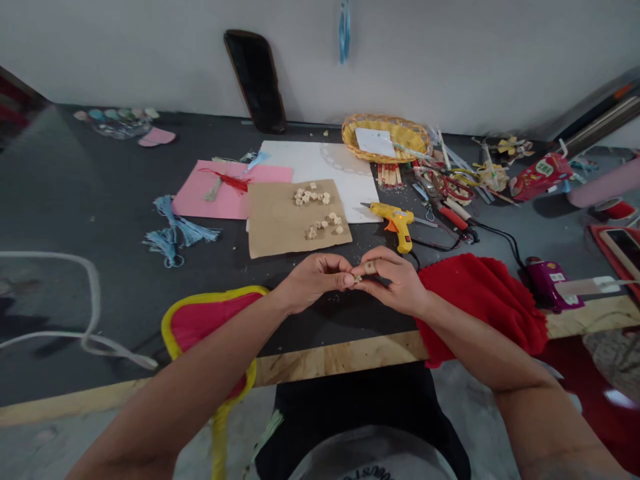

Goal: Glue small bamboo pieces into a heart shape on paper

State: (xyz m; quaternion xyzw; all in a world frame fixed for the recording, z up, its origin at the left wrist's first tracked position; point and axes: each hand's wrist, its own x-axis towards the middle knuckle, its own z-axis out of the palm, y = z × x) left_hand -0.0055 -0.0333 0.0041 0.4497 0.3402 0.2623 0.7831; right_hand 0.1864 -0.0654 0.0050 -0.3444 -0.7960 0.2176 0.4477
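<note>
Just in front of the brown card, my left hand and my right hand meet, their fingertips closed on one small beige piece. It looks like a tiny folded flower or star, though the fingers cover much of it. A bandage-like strip wraps a finger of my right hand. Several similar beige pieces lie in two loose groups on the brown card. To the right of the card rests a yellow glue gun, its nozzle pointing left.
Pink card and white board lie beneath the brown card. Blue tassels are at left, a wicker basket and pliers behind. Red cloth and a yellow-edged pink piece flank my forearms. A phone leans on the wall.
</note>
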